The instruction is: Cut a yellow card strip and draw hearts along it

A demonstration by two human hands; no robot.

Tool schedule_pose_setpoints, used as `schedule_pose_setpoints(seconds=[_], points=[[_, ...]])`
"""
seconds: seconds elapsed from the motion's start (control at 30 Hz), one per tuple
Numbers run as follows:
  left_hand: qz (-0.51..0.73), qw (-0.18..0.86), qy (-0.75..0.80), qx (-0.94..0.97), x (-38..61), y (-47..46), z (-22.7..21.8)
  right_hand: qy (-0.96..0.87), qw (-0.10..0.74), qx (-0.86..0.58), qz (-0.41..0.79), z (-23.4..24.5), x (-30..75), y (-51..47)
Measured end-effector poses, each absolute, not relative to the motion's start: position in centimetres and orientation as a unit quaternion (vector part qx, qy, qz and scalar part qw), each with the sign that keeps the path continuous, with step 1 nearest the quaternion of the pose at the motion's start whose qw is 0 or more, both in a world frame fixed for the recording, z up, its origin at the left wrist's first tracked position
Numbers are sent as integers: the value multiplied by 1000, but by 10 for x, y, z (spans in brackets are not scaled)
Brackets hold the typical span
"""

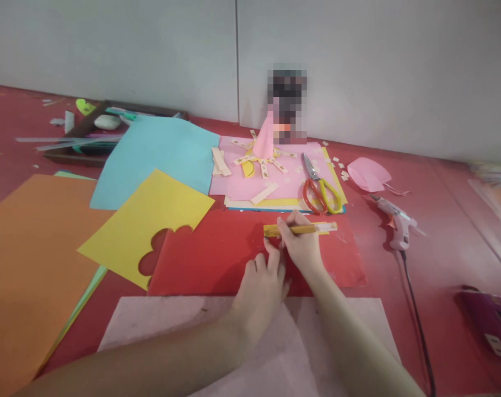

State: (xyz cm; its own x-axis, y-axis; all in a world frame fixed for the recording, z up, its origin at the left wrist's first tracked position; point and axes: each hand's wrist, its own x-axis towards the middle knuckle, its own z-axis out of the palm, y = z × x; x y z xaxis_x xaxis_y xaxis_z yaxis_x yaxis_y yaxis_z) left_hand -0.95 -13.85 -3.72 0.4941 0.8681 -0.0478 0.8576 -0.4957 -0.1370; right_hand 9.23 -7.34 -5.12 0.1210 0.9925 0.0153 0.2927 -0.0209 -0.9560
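Note:
My right hand (303,242) is closed around a gold pen (308,227) with a clear end, its tip toward the left. Under the pen lies a narrow yellow paper strip (270,230) on a red sheet (209,259); the right hand covers much of the strip. My left hand (262,281) rests on the red sheet, fingers extended, its index fingertip at the strip's lower left edge. Behind them, scissors (315,193) with one red and one yellow handle lie on stacked paper. A pink paper cone (264,140) stands there, ringed by lettered cream strips.
To the left are yellow paper (146,215) with a scalloped cutout, a light blue sheet (159,160) and an orange sheet (39,248). A dark tray (72,157) sits behind. At right lie a corded glue gun (397,223), pink paper (368,173) and a purple device (484,320).

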Motion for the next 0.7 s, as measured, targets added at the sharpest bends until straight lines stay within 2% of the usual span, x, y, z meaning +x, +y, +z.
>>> schedule_pose_setpoints(seconds=[0.7], points=[[78,73,-494,-863,-10,-138,-36,-534,457,-603,378,-53,94,-73]])
